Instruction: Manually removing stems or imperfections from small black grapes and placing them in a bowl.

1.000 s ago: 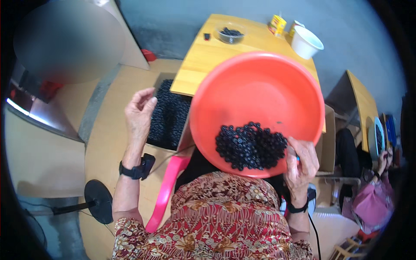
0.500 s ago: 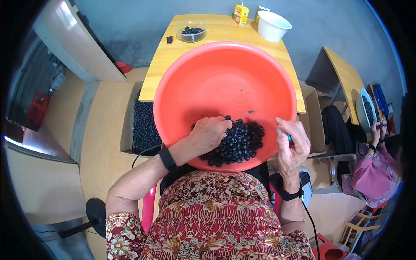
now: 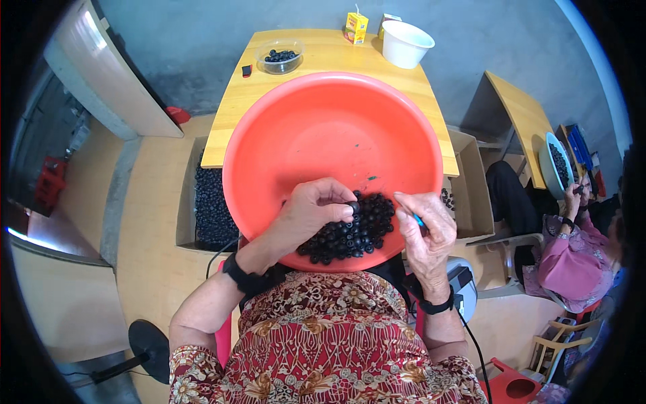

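Note:
A wide red-orange basin (image 3: pixel 330 128) rests at the table's near edge and over my lap. Small black ring-like pieces (image 3: pixel 340 242), several with a hole in the middle, lie heaped at its near side. Above the heap my left hand (image 3: pixel 306 212) pinches one black round piece (image 3: pixel 352 207) between thumb and fingers. My right hand (image 3: pixel 431 232), by the basin's right rim, is closed round a slim tool with a blue handle (image 3: pixel 419 221); its tip is too small to make out. The two hands are apart.
A yellow wooden table (image 3: pixel 235 101) holds a clear bowl (image 3: pixel 279 57) of black pieces, a white tub (image 3: pixel 407 46) and a yellow carton (image 3: pixel 355 28). Cardboard boxes (image 3: pixel 471 192) flank the basin. At right, another person (image 3: pixel 579 262) works beside a light-blue basin (image 3: pixel 553 168).
My left hand has lifted from the heap, now showing a black piece in its fingertips. My right hand has come closer to the left with the tool. The view has shifted slightly.

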Motion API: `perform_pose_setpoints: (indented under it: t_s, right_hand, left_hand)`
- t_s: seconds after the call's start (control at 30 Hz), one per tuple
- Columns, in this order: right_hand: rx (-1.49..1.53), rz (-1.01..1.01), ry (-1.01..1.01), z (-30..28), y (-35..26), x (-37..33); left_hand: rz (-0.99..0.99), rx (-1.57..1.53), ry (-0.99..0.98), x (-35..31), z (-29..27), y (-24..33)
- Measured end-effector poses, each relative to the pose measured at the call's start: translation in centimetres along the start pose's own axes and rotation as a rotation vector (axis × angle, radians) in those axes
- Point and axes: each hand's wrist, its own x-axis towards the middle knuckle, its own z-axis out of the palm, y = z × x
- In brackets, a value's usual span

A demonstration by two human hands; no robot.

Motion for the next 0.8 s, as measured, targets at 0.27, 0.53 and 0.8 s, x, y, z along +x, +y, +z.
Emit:
perform_pose_setpoints:
  t_s: [0.27, 0.53, 0.8]
  right_hand:
    - [0.077, 0.038, 0.006, 0.4, -1.1, -0.9]
    - [0.015, -0.212, -0.076, 0.5, -1.6, -0.5]
    - [-0.062, -0.331, -0.099, 0.7, -1.5, -0.5]
  left_hand:
    - [-0.104, -0.503, 0.006, -3.4, 2.2, 2.6]
    - [-0.109, -0.570, -0.062, -3.7, 3.5, 2.7]
    - [-0.075, -0.543, -0.060, -3.8, 3.8, 2.1]
